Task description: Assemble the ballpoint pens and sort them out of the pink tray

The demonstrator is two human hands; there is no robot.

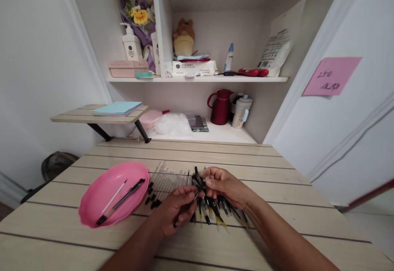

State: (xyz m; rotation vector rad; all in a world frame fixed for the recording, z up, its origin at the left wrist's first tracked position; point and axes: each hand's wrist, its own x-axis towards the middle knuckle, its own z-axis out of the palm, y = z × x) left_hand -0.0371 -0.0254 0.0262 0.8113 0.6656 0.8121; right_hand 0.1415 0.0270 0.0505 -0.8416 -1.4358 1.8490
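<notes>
My left hand [180,207] is closed around a slim dark pen [194,198] that slants up to the right. The fingertips of my right hand [223,184] pinch together at the pen's upper end, and what they hold is too small to make out. Under and beyond both hands lies a heap of black, clear and yellow-tipped pen parts [220,215]. Left of the heap, clear pen barrels [168,178] lie in a row, with small black caps [148,200] at their near ends. An assembled pen [124,199] and a thin white refill [114,197] rest in a pink bowl [88,199].
The slatted wooden table [277,238] meets a white shelf unit [197,79] at the back. A small raised stand [76,114] carries blue paper [118,107] at the back left. A red jug [220,107] and a pale cup [241,113] stand on the lower shelf.
</notes>
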